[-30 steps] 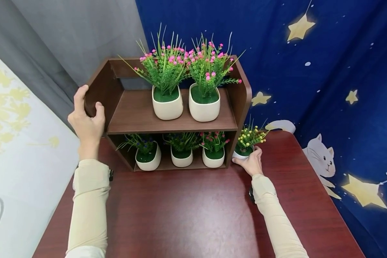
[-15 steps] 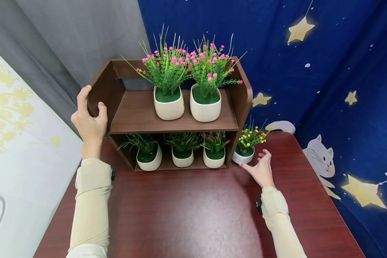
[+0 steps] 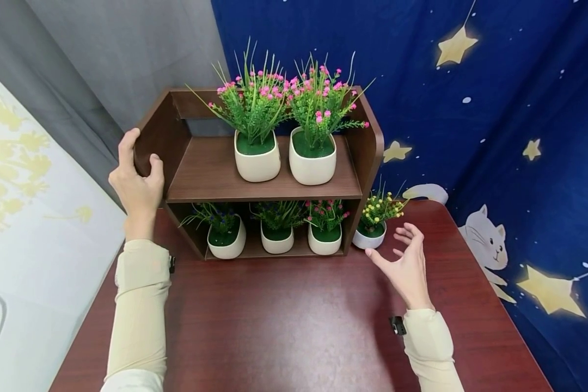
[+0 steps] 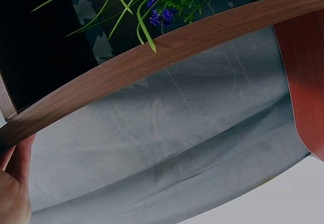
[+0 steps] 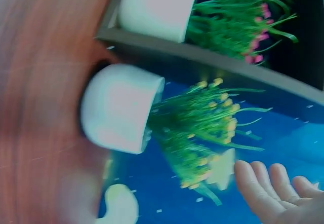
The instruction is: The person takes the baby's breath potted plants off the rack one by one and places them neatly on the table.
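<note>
My left hand (image 3: 136, 188) grips the left side panel of a brown two-tier shelf (image 3: 264, 197), thumb inside the panel. In the left wrist view, fingers (image 4: 21, 160) lie along the panel's outer face. My right hand (image 3: 403, 264) is spread and holds nothing, just right of a white pot with yellow flowers (image 3: 369, 237). That pot stands upright on the table, beside the shelf's right side. Two cream pots with pink flowers, a left one (image 3: 257, 165) and a right one (image 3: 312, 169), stand on the top tier.
The lower tier holds a left pot with dark blue flowers (image 3: 227, 247), a middle pot (image 3: 277, 245) and a right pot with red-pink flowers (image 3: 325, 245). All stand on a reddish-brown table (image 3: 274, 326). A blue star-patterned curtain (image 3: 470, 136) and a grey curtain (image 3: 127, 43) hang behind.
My right hand has let go of the yellow-flowered pot and drawn back to the right and nearer to me, fingers spreading. The left hand keeps its hold on the shelf.
</note>
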Action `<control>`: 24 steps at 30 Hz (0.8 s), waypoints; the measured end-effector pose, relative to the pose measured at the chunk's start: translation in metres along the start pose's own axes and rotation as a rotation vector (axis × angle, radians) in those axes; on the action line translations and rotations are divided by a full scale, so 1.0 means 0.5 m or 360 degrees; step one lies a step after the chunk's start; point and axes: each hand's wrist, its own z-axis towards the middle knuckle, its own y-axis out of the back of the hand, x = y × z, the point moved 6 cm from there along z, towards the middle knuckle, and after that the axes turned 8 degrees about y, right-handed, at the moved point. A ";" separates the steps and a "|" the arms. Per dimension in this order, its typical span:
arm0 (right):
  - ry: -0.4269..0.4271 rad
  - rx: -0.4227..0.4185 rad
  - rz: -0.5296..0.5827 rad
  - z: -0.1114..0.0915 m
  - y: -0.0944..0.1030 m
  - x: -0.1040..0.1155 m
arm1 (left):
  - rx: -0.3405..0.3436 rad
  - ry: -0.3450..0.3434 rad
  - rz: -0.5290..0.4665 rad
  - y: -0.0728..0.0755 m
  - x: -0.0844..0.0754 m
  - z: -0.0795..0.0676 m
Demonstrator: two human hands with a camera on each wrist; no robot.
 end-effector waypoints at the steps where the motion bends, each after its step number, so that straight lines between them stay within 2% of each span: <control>1: 0.0036 -0.0009 0.0025 -0.001 0.000 0.013 | 0.0001 0.0002 0.0000 0.000 0.000 0.000; 6: 0.0205 -0.0008 0.0088 -0.004 -0.007 0.085 | -0.0003 -0.0004 0.0005 0.001 0.001 0.000; 13: 0.0446 0.0063 0.0166 -0.007 -0.030 0.250 | -0.0030 -0.0036 -0.0004 0.002 -0.004 0.001; 17: 0.0545 0.0133 0.0283 -0.005 -0.056 0.318 | -0.0029 -0.0035 -0.0018 0.002 -0.007 0.004; 20: 0.0588 0.0171 0.0366 0.000 -0.085 0.335 | -0.0016 -0.0031 -0.0022 0.001 -0.008 0.005; 24: 0.0629 0.0223 0.0371 0.012 -0.133 0.329 | -0.0002 -0.0015 -0.0017 0.000 -0.003 0.000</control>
